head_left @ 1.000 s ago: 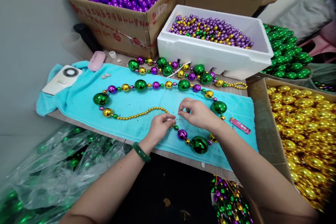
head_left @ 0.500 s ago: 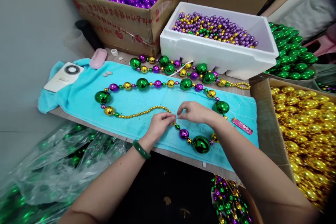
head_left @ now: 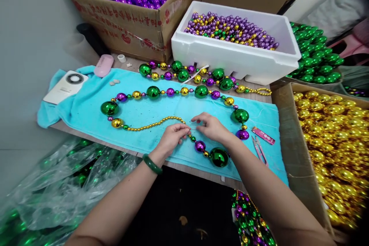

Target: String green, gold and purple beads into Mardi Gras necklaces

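A bead necklace of large green, purple and gold beads lies in a loop on the turquoise towel. Its thin strand of small gold beads runs to my left hand, which pinches the strand near its end, beside a small green bead. A green bangle is on that wrist. Just to the right, my right hand hovers over the towel with its fingers bent and apart; a thin thread between the hands is barely visible. Pink snips lie right of the necklace.
Behind stand a carton of purple beads and a white foam box of small beads. A second necklace lies before them. A carton of gold beads is at right, a phone at left.
My right hand has opened its fingers and drawn slightly away from my left hand. The snips have come into view beside my right forearm. The other person's arm at the top right is gone.
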`<act>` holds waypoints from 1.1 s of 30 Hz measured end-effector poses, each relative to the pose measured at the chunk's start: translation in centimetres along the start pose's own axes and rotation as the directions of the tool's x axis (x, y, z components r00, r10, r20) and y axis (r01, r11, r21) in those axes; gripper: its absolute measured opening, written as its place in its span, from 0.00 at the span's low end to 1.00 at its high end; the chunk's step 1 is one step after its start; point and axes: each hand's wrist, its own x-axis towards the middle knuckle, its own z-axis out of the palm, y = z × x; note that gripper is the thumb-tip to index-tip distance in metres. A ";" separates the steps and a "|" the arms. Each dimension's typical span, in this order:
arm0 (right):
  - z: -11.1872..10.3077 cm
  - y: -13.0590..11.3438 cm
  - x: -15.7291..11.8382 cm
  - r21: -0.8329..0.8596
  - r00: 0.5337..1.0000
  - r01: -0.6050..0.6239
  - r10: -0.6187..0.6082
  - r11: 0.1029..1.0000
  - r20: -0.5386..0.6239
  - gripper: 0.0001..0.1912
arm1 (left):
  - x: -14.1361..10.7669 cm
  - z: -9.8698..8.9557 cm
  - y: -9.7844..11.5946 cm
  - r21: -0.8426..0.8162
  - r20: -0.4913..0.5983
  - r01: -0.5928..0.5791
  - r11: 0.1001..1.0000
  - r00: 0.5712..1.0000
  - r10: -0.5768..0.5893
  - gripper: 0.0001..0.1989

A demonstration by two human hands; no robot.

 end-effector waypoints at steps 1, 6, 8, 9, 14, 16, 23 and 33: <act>0.2 0.0 0.0 0.000 0.999 0.031 -0.031 1.000 0.045 0.13 | 0.0 0.0 0.0 0.007 0.002 -0.003 1.000 1.000 0.003 0.10; 0.5 -1.1 -0.8 -0.022 0.995 0.078 -0.076 0.997 0.060 0.07 | 0.0 0.0 -0.1 0.045 -0.024 -0.009 0.999 1.000 0.010 0.10; 0.3 -1.9 -1.4 -0.093 0.995 0.081 -0.075 0.992 0.061 0.07 | 0.0 0.1 -0.1 0.050 -0.046 -0.007 0.999 0.999 0.009 0.11; 0.1 -2.3 -1.8 -0.146 0.995 0.085 -0.076 0.986 0.068 0.07 | 0.0 0.1 -0.1 0.049 -0.056 -0.008 0.999 0.998 0.010 0.11; 0.2 -3.8 -3.0 -0.347 0.987 0.121 -0.077 0.930 0.138 0.10 | -0.1 0.5 0.0 0.084 -0.086 -0.023 0.996 0.996 0.030 0.09; 0.3 -3.8 -3.2 -0.342 0.981 0.147 -0.092 0.928 0.172 0.10 | -0.1 0.5 -0.2 0.113 -0.092 -0.038 0.993 0.995 0.048 0.08; 0.4 -1.7 -1.4 0.107 0.990 -0.116 0.106 0.987 0.088 0.09 | 0.5 -0.1 -1.6 0.288 -0.068 -0.254 0.923 0.956 0.284 0.13; 0.8 -0.2 1.1 0.374 0.878 -0.391 0.218 0.841 0.427 0.10 | -0.2 0.6 -1.7 0.505 -0.059 -0.434 0.746 0.845 0.531 0.14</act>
